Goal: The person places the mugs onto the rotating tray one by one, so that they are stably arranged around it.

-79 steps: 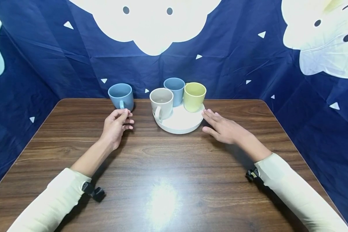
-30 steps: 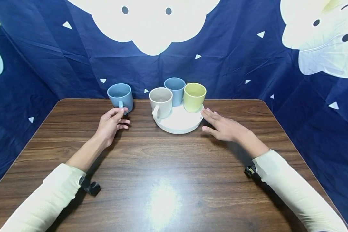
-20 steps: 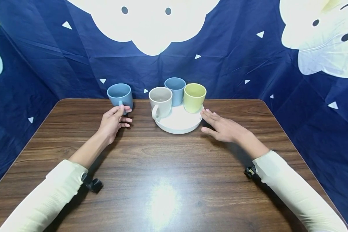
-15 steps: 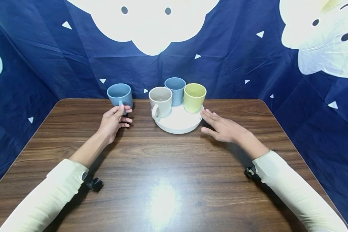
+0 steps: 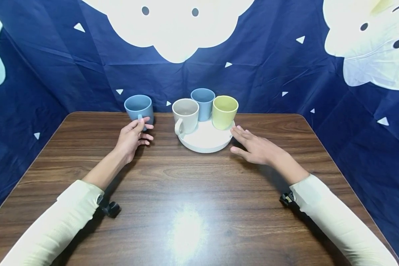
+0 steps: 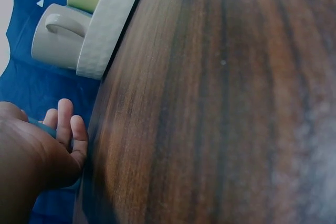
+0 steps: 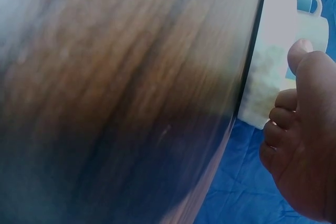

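Observation:
My left hand pinches the handle of a blue mug between thumb and index finger; the other fingers stay loose. This mug stands upright on the table at the back left. My right hand has its fingers straight, their tips at the right rim of a round white tray. On the tray are a pale grey mug with its handle toward the front, a second blue mug at the back, and a yellow-green mug on the right. In the left wrist view, the hand hides most of the pinched handle.
The wooden table reaches back to a dark blue curtain with white cloud shapes. The tray and the left blue mug stand close to the table's back edge. A gap lies between that mug and the tray.
My left hand has moved slightly up onto the blue mug's handle and pinches it. The tray has turned slightly clockwise, carrying its mugs round. My right hand stays at the rim.

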`<state>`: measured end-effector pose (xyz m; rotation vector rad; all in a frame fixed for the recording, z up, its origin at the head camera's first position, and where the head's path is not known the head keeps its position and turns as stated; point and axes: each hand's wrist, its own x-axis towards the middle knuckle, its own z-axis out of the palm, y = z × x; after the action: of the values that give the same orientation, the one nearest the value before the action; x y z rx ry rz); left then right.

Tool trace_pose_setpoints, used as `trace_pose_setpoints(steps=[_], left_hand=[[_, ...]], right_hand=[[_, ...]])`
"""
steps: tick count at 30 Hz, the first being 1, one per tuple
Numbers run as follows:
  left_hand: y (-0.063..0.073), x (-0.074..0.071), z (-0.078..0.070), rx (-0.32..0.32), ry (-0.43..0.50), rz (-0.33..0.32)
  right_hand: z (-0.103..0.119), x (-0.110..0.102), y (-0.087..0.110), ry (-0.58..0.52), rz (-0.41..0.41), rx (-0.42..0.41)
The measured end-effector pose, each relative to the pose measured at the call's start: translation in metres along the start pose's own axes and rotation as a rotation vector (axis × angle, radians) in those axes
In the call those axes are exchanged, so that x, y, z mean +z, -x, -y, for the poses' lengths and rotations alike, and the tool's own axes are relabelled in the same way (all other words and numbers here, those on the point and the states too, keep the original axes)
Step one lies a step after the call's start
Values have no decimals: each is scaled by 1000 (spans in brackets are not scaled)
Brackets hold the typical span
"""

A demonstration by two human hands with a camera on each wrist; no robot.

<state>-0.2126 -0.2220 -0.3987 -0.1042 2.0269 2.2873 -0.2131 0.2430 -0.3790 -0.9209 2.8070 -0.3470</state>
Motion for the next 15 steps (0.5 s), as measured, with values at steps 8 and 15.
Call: trace_pose_setpoints(steps=[8, 15], left_hand=[[0, 0, 4, 25, 17, -31], [1, 1, 4, 47, 51, -36]], right_hand=[[2, -1, 1, 7, 11, 12], [3, -1, 1, 9, 4, 4]])
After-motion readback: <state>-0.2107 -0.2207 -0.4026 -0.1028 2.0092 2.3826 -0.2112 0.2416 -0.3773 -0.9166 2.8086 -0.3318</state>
